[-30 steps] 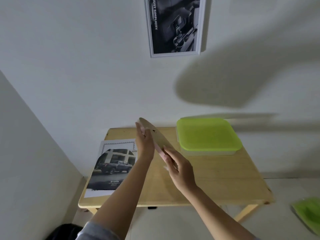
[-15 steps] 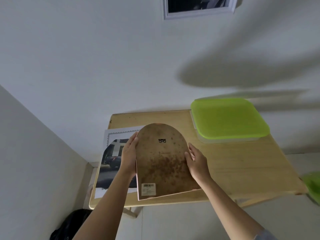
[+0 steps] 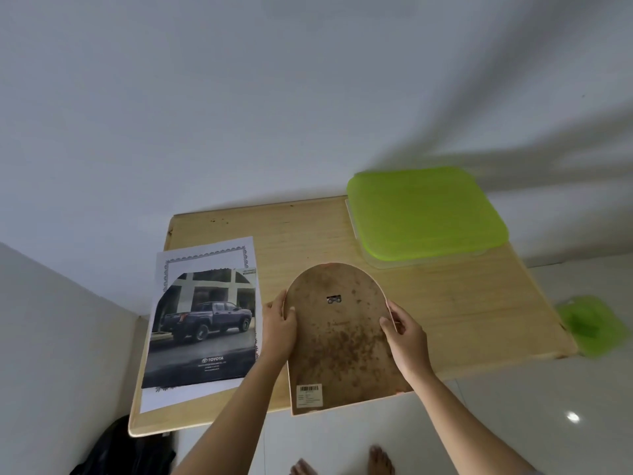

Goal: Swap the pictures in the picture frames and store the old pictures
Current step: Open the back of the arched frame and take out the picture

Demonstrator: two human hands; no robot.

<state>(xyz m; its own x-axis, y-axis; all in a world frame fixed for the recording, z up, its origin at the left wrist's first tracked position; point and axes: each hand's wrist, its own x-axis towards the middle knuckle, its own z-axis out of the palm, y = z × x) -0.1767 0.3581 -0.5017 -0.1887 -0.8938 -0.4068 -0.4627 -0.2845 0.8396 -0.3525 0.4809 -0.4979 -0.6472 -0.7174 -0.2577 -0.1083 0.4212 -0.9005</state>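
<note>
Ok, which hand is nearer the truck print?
Left. The left hand grips the arched frame right beside the truck print; the right hand grips the frame's far edge.

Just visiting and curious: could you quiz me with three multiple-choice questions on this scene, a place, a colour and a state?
1. Where is the truck picture? A) on the table, left of the arched frame B) on the floor C) in the container
2. The container lid is which colour? A) red B) green C) blue
3. Which side of the frame faces up? A) glass front B) brown back C) an edge
Answers: A, it lies beside the left hand; B, lime green; B, hanger and barcode label show.
</note>
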